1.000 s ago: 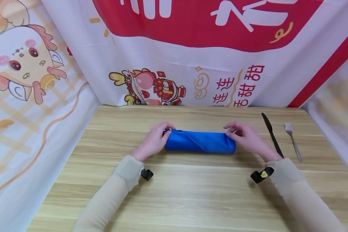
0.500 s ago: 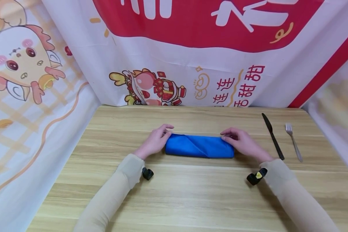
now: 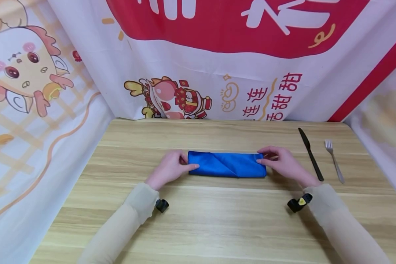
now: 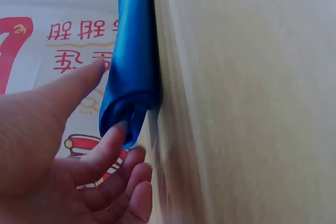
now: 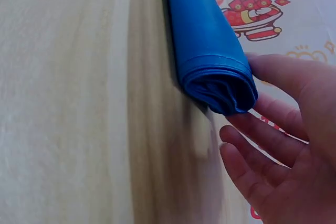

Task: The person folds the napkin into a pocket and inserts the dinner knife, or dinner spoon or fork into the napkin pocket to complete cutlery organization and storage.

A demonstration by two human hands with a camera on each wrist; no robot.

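A blue cloth napkin [image 3: 226, 165], rolled into a flattened tube, lies crosswise on the wooden table. My left hand [image 3: 169, 167] is at its left end, the thumb over the front face. In the left wrist view, the index fingertip reaches into the open end of the rolled napkin [image 4: 134, 51], with the other fingers curled below. At the opposite end, my right hand [image 3: 282, 161] holds the napkin between the thumb and the fingers behind it. The right wrist view shows the layered, stitched end of the rolled napkin [image 5: 210, 40].
To the right of the right hand lie a black knife [image 3: 310, 154] and a silver fork [image 3: 334, 161]. The wooden table [image 3: 217, 220] ends at a printed curtain [image 3: 184, 62] behind; more printed cloth hangs at both sides.
The napkin has come slightly nearer to me. My left hand has shifted from its upper left corner to the left end, and my right hand has dipped inward, then back out to the right end.
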